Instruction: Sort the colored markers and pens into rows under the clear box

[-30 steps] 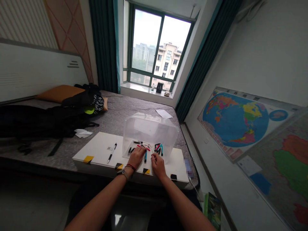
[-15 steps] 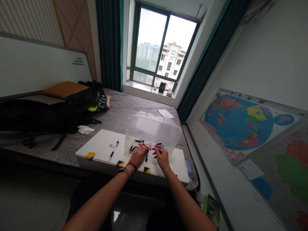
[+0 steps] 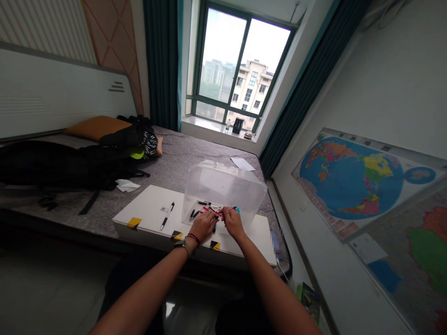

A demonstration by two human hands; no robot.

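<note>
My left hand [image 3: 203, 226] is closed at the open front of a clear plastic box [image 3: 223, 181] lying on its side, its fingertips on a slim red pen part [image 3: 217, 213]. Close beside it, my right hand [image 3: 233, 223] pinches a thin pen part that its fingers mostly hide. The fingertips of both hands nearly meet. Inside the box, black pens [image 3: 194, 214] and other small pen pieces lie scattered around my hands. A black-and-silver pen [image 3: 167, 216] rests on the white carton [image 3: 146, 204], left of the box.
The carton sits on the grey mattress [image 3: 188, 144]. A black bag [image 3: 63, 167], an orange pillow [image 3: 98, 128] and a crumpled tissue [image 3: 127, 185] are at left. White paper [image 3: 242, 164] lies behind the box. At right, a wall map [image 3: 349, 172] hangs.
My right hand has moved in toward my left, bringing the fingertips together over the pen parts. The thin piece in my right hand is now mostly hidden. The view has shifted slightly.
</note>
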